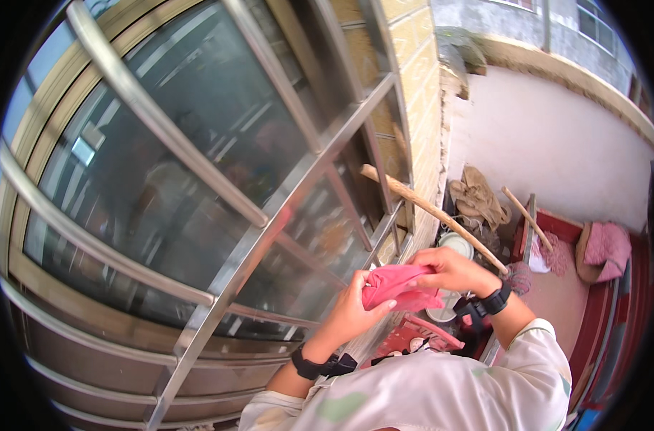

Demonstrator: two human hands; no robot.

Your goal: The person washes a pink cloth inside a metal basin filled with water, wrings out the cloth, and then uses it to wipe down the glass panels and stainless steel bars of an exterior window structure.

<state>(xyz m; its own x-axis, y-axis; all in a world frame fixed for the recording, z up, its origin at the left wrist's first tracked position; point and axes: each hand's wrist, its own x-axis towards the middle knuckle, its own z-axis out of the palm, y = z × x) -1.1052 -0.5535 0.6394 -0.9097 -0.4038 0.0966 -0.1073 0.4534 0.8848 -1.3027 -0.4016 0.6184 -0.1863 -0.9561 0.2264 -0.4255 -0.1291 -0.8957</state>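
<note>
A folded pink cloth (394,288) is held between both hands in front of my chest. My left hand (354,307) grips its left end, with the thumb along the lower edge. My right hand (445,269) pinches its right end from above, and a loose corner hangs below the fingers. Close to the left of the cloth stand stainless steel window bars (300,178) with a glass window pane (197,124) behind them. Dark straps are on both wrists.
A mop with a wooden handle (440,215) leans near my right hand. A red cart bed (558,318) at the right holds a second mop (526,215) and a pink padded item (607,250). Buckets (456,245) and brown sacking (475,194) lie by the wall. A red chair (434,331) is below.
</note>
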